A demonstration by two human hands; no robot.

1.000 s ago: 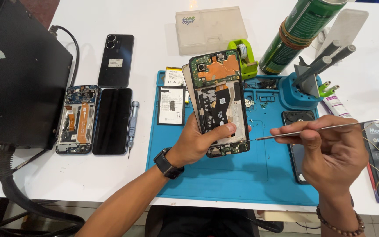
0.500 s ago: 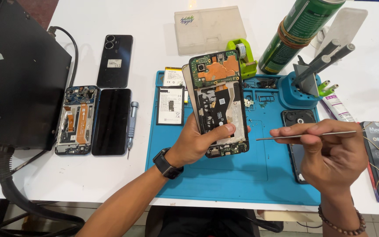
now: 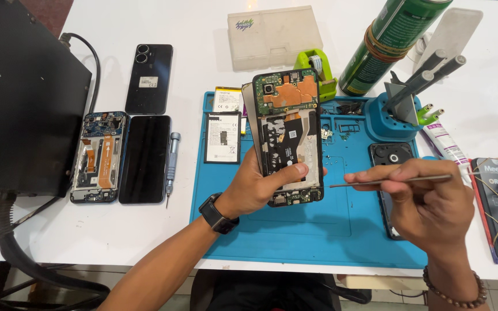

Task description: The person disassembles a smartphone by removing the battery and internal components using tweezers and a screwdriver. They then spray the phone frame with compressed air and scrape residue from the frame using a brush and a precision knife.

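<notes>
The left hand [image 3: 255,187] grips an opened black smartphone with exposed green circuit board and copper shielding [image 3: 289,135], tilted above the blue silicone repair mat [image 3: 295,230] on the white table [image 3: 59,230]; its palm hides the phone's left edge. The right hand [image 3: 427,201] pinches thin steel tweezers [image 3: 376,182], tip just beside the phone's lower right corner, covering most of a dark phone back cover [image 3: 392,154].

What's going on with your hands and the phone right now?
Left hand grips opened phone. Right hand pinches tweezers, tip just short of phone. Nothing between them.
</notes>
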